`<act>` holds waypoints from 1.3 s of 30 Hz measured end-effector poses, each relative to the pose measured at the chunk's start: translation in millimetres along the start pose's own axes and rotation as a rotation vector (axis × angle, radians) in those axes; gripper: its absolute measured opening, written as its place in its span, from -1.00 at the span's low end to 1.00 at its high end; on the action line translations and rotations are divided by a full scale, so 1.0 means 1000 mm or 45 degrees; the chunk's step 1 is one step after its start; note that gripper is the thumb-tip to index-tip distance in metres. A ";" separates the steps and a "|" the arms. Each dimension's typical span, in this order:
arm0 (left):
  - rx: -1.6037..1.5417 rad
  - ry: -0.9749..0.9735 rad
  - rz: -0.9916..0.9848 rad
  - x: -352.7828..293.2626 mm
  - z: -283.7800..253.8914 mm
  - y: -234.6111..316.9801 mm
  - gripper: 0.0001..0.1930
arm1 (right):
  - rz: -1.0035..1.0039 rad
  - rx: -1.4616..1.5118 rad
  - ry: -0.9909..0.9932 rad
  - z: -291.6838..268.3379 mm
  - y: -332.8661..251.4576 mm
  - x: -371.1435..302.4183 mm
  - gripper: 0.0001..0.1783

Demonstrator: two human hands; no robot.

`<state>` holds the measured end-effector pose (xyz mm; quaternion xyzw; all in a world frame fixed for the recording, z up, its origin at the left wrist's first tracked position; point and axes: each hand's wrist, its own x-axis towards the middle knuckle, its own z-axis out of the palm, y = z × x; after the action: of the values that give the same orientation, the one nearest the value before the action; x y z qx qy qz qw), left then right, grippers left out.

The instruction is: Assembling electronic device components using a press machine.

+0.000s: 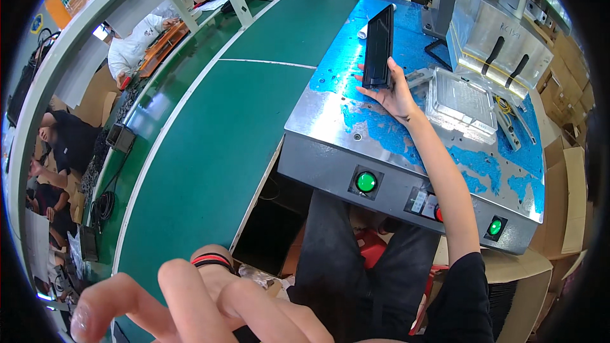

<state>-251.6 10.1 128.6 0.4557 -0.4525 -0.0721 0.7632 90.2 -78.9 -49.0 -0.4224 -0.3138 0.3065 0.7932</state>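
My right hand (399, 94) grips a long black rectangular plastic frame or shallow tray (379, 47) by its lower end. It holds the piece tilted upright above the blue-patched metal worktop of a press machine (318, 111). My left hand (210, 308) is raised close to the camera at the lower left, its fingers bent and apart. Nothing shows in it, though the frame's bottom edge cuts off part of the hand. A black and red band (215, 258) circles the left wrist.
A clear-topped metal fixture (462, 103) sits on the worktop, beneath a metal press head (495, 41). Green buttons (365, 181) and a red one (439, 214) line its front. A green conveyor (210, 152) runs along the left. Cardboard boxes (565, 197) stand right. Several people work beyond.
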 end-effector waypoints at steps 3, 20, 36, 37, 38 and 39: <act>-0.002 -0.002 -0.002 -0.004 0.000 0.000 -0.40 | -0.007 -0.003 0.000 0.000 0.000 0.000 -0.10; 0.078 0.110 -0.001 0.000 0.012 0.001 -0.44 | 0.013 -0.003 -0.016 0.001 0.000 0.000 -0.09; 0.044 0.086 -0.038 0.003 0.011 0.002 -0.40 | 0.011 -0.053 -0.001 0.001 0.000 0.000 -0.10; 0.042 0.088 -0.037 0.002 0.012 0.003 -0.40 | 0.020 -0.045 -0.009 0.001 0.001 0.000 -0.10; 0.052 0.086 -0.017 0.002 0.012 0.003 -0.41 | 0.018 -0.041 -0.015 0.001 0.001 0.000 -0.11; 0.065 0.080 0.001 0.002 0.012 0.003 -0.42 | 0.001 -0.044 -0.010 0.000 0.001 0.001 -0.12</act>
<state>-260.8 3.5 134.4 0.4769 -0.4302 -0.0460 0.7651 90.1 -77.7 -49.7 -0.4352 -0.3219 0.3030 0.7843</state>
